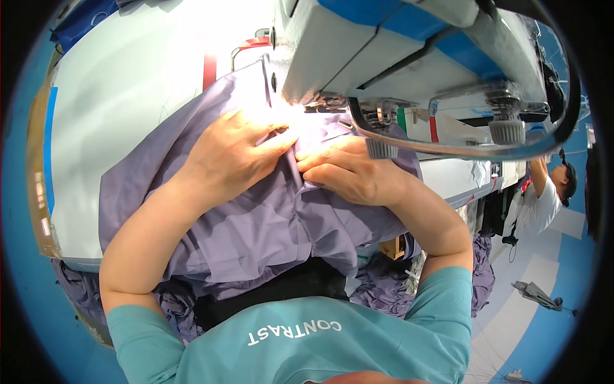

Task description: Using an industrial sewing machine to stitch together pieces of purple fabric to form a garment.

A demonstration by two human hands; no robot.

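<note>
Pinches a fold of purple cloth (249, 233) in the right grip (350, 168), between the thumb and bent fingers. Rests the left grip (235, 152) on the same cloth, close by on the other side of the fold, with thumb and forefinger pointing toward it; cannot tell, in the glare, whether pinching there or only pressing. Spreads the cloth under and around both grips, in loose creases below them and more smoothly out to the left over the white counter (121, 141).

Has a white and blue sewing machine (304, 54) just beyond the grips, with bright light under its near end washing out the fingertips. Bears a curved metal bar (473, 152) above and to the right of the right grip, near a ribbed grey knob (508, 132).

Shows a red strip (209, 70) on the counter, beyond the left grip, and a blue strip (50, 150) well to its left. Wears a teal shirt (288, 352) below the grips, next to some black fabric (275, 291). Includes heaped purple fabric (387, 291) below the right grip and, well apart to the right, a co-worker (536, 208) in a white top and dark cap.
</note>
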